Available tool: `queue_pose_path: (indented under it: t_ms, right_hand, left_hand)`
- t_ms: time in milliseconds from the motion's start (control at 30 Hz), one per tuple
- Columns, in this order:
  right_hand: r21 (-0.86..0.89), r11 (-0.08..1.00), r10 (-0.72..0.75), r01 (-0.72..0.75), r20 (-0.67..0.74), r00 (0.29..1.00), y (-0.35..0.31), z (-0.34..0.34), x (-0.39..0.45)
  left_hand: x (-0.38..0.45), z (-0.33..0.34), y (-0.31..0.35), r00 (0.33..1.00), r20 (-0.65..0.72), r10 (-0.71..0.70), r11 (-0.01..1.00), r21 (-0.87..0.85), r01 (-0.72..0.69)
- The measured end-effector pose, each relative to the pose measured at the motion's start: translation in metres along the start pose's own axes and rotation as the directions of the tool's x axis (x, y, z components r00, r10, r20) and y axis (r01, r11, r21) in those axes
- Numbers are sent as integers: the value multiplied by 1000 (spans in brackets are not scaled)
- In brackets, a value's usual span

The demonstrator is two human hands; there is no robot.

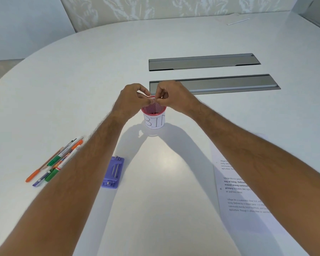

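A pink mesh cup [154, 112] wrapped in a white label reading "BIN" stands on the white table [100, 71] ahead of me. My left hand [132, 98] and my right hand [171, 97] meet just above its rim. Both pinch a small pale scrap [149, 97] between fingertips and thumbs; what it is, I cannot tell. Something small and dark lies at the bottom of the cup.
Several pens and markers [55, 161] lie in a bunch at the left, under my left forearm. A purple hole punch [112, 172] sits between my arms. A printed sheet [242, 187] lies at the right. Two grey cable-tray lids [211, 84] are set into the table behind the cup.
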State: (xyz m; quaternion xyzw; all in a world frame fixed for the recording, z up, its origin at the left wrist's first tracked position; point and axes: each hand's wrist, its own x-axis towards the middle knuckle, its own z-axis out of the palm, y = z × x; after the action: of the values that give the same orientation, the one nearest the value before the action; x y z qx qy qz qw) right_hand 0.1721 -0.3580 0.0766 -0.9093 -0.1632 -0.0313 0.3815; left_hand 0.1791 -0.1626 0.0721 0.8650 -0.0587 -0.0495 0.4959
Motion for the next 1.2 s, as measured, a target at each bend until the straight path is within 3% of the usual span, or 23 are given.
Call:
queue_pose_path:
  t_ms: [467,967,1200]
  right_hand:
    - [-153,988,25,-13,77,997,4,-4,2]
    - [-129,991,-33,32,0,999,13,-5,5]
    - [-233,972,-36,26,-38,999,10,1,1]
  left_hand:
    - [4,1,8,1000,14,19,992,127,-20]
    - [6,-1,7,991,-67,116,979,175,-103]
    - [2,2,8,987,-79,142,978,166,-128]
